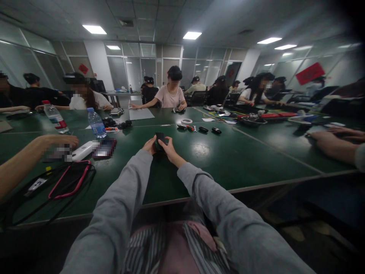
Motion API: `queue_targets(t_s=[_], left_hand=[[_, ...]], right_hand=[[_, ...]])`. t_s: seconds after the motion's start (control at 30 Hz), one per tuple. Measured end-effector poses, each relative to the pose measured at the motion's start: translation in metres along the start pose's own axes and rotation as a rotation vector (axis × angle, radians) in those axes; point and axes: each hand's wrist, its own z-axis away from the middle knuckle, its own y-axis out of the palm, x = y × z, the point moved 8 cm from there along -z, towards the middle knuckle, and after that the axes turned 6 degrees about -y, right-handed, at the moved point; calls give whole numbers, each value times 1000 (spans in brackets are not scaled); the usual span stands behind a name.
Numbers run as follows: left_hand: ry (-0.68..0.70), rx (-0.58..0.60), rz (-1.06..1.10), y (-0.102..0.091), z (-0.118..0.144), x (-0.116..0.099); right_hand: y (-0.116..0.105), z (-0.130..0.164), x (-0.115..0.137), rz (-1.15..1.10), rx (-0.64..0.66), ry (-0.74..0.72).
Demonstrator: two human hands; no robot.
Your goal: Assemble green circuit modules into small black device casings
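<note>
Over the dark green table (pixel 216 163), both my hands are around a small black rectangular object (pixel 160 137) held upright. My left hand (pixel 149 145) is closed on its left side. From the right, my right hand (pixel 170 149) grips it, with the thumb across the face turned to me. Its lower part is partly covered by my fingers, and I cannot make out its kind. Beyond my hands lie a white ring-shaped roll (pixel 186 121), an orange-handled tool (pixel 190 128) and small black items (pixel 203 129).
To my left are a water bottle (pixel 97 123), a red-capped bottle (pixel 54 117), a phone (pixel 104 148), a white device (pixel 83 150) and a pink-edged frame (pixel 71 180) with black straps. Another person's arm (pixel 31 154) reaches in there; other hands (pixel 333 142) rest far right.
</note>
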Motion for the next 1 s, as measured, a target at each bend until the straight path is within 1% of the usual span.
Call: queue_targets(t_s=[0.23, 0.4, 0.5, 0.6, 0.77, 0.87, 1.0], left_hand=[[11, -69, -10, 1, 6, 0], [10, -111, 19, -4, 6, -1], [13, -132, 39, -9, 4, -1], [19, -136, 50, -12, 1, -1], [17, -154, 44, -16, 0, -1], [44, -166, 35, -20, -1, -4], [75, -192, 67, -30, -5, -7]], right_hand=[[3, 3, 3, 70, 28, -35], [4, 4, 2, 103, 75, 9], [5, 5, 3, 91, 79, 20], [6, 6, 5, 115, 65, -13], [8, 7, 10, 246, 91, -125], [5, 4, 9, 297, 66, -168], [-8, -5, 6, 257, -46, -145]])
